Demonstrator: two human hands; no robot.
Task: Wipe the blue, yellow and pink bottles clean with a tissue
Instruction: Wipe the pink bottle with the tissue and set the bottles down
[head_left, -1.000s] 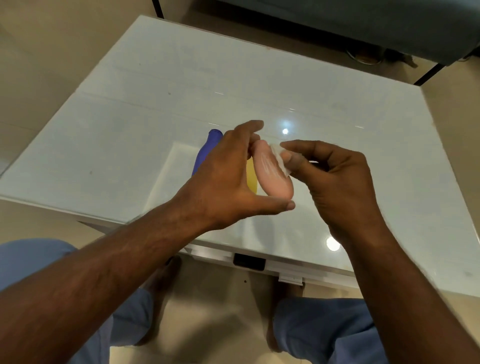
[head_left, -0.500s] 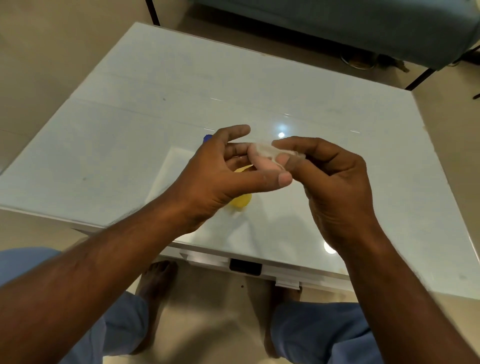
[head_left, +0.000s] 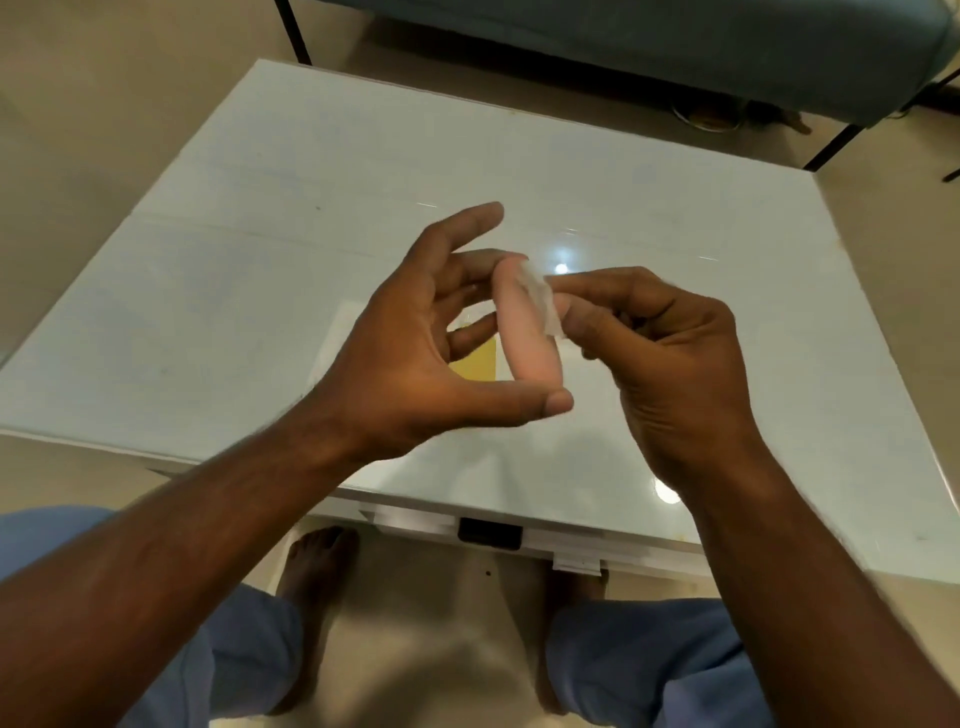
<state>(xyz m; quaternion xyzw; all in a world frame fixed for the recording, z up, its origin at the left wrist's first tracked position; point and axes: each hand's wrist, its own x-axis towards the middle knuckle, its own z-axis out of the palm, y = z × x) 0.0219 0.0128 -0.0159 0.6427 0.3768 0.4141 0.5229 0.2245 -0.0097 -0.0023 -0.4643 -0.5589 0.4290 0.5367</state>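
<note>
Left hand (head_left: 415, 358) holds the pink bottle (head_left: 524, 325) by its ends, thumb to fingertips, at frame centre above the table (head_left: 260, 249) (yellow bottle (head_left: 475, 364) partly hidden behind), right hand (head_left: 670, 348) pinches tissue (head_left: 543, 299) against its upper side, so mid-wipe on pink; next likely rotate it for unwiped sides.

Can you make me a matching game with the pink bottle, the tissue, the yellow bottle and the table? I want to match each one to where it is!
Things:
1. pink bottle
2. tissue
3. yellow bottle
4. table

Places:
A. lies on the table behind the left hand
B. pinched in the right hand
C. under everything, white and shiny
D. held in the left hand, between thumb and fingers

Pairs: 1-D, 2-B, 3-A, 4-C
</note>
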